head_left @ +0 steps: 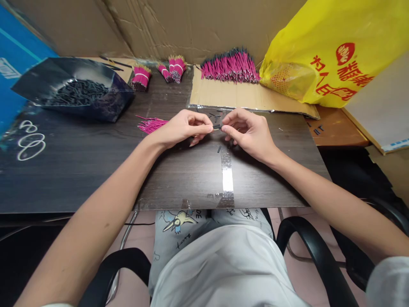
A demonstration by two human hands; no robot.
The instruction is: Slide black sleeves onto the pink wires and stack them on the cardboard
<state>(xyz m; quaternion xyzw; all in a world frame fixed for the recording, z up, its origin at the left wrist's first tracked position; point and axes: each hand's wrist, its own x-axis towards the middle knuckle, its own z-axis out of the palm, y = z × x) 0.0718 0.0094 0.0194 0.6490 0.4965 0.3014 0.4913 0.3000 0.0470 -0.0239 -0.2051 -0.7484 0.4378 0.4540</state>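
My left hand and my right hand meet above the dark table, both with thumb and fingers pinched. Between the fingertips is a short black tube, with a thin pale strand along its lower side. The right fingertips close on its right end. On the left, the fingertips are at its other end; what else they pinch is hidden. Several loose black tubes lie around the hands. Beside my left wrist is a loose bunch of pink wires.
A dark bag full of black tubes stands at left, near white rubber bands. Banded pink wire bundles lie at the back. Many black-tipped pink wires rest on a cardboard sheet, beside a yellow bag.
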